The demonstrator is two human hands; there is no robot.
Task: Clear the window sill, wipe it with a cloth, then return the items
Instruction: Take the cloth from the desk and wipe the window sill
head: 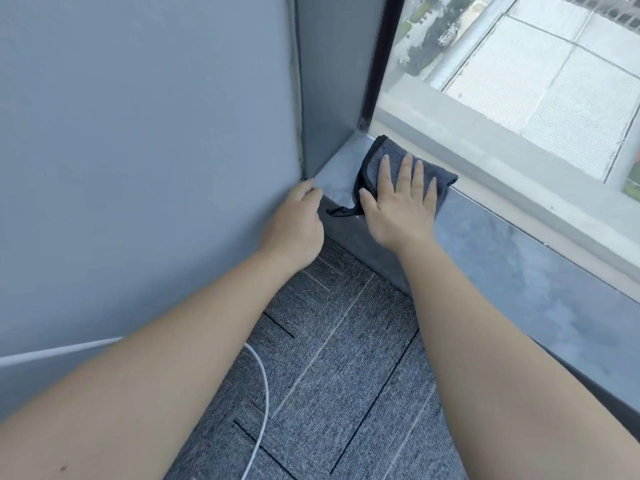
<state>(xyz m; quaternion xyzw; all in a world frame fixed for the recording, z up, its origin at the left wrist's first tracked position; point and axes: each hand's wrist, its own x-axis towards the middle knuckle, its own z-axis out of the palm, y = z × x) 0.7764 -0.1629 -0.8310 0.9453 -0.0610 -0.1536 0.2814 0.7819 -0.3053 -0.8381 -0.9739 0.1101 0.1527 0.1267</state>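
Note:
A folded dark grey cloth [375,157] lies on the grey stone window sill [512,268] close to its left end, by the corner of the wall. My right hand [401,199] presses flat on the cloth, fingers spread and pointing toward the glass. A loose corner of the cloth hangs over the sill's front edge. My left hand [298,220] rests at the sill's left front corner where it meets the wall, fingers curled against the edge, holding nothing. No other items show on the visible stretch of sill.
A grey wall [138,150] stands to the left and a dark window frame [377,57] rises at the corner. Window glass [519,71] runs along the back of the sill. Grey carpet tiles [329,375] cover the floor, with a white cable [265,393] lying on them.

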